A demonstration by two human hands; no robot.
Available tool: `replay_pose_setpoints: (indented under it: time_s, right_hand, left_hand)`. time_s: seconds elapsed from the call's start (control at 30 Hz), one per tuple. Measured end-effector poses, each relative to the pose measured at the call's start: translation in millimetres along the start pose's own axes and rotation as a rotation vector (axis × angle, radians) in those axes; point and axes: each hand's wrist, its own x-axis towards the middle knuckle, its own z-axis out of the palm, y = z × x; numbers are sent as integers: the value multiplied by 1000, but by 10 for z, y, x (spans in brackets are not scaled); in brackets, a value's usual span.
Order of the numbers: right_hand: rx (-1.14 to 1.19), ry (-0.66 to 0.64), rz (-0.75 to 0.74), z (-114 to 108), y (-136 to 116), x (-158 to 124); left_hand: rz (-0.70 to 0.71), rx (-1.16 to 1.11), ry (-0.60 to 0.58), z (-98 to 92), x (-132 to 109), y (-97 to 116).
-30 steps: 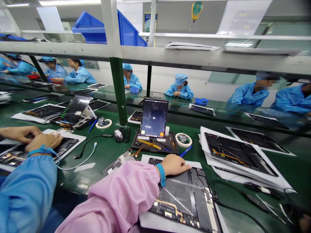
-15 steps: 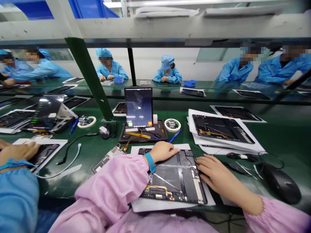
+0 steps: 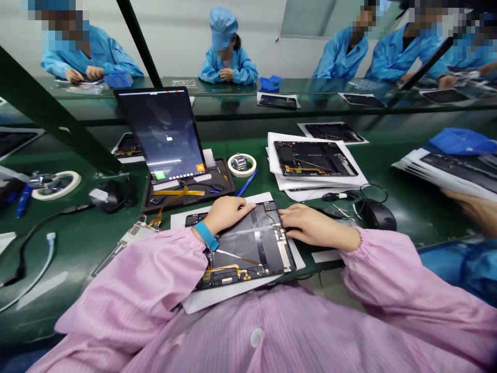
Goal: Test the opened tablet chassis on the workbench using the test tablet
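Observation:
An opened tablet housing [image 3: 236, 246], dark inside with orange flex cables along its near edge, lies on white paper [image 3: 198, 302] in front of me. Palm down, my left hand [image 3: 229, 212] rests over its far part; a blue wristband [image 3: 205, 235] circles that wrist. The thumb points right, while the other fingers are partly hidden. At the housing's right edge, my right hand [image 3: 310, 225] has its fingers stretched out and apart, touching the side. Neither hand visibly grips anything.
A lit tablet [image 3: 166, 137] leans upright in a black tray [image 3: 229, 181] with flex cables. Nearby are a tape roll [image 3: 231, 168], a blue pen [image 3: 248, 182], stacked housings [image 3: 314, 158], a mouse [image 3: 378, 215] and a circuit board [image 3: 130, 238]. Co-workers in blue sit opposite; another person's hand [image 3: 476, 207] is at right.
My view has turned right and downward, so the bench appears shifted left. Both hands keep about the same places on the housing. A person's hand and a paper stack have come into view at right.

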Motion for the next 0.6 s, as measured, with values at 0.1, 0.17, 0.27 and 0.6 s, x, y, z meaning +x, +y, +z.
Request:
replay_pose_setpoints:
  time_s: [0.1,0.17,0.27,0.6]
  right_hand:
    - [10,-21,2,-15,22,11]
    - [9,-30,11,-22,45,17]
    - [-12,-54,-3,-33,72,22]
    - [-485,269,-23,213,92,-156]
  left_hand:
    - [-7,2,9,-6,1,3]
    - [-6,-9,15,-9,6,0]
    - [-13,-31,25,-11,18,-7]
    - [-21,-47,56,-7,68,-24]
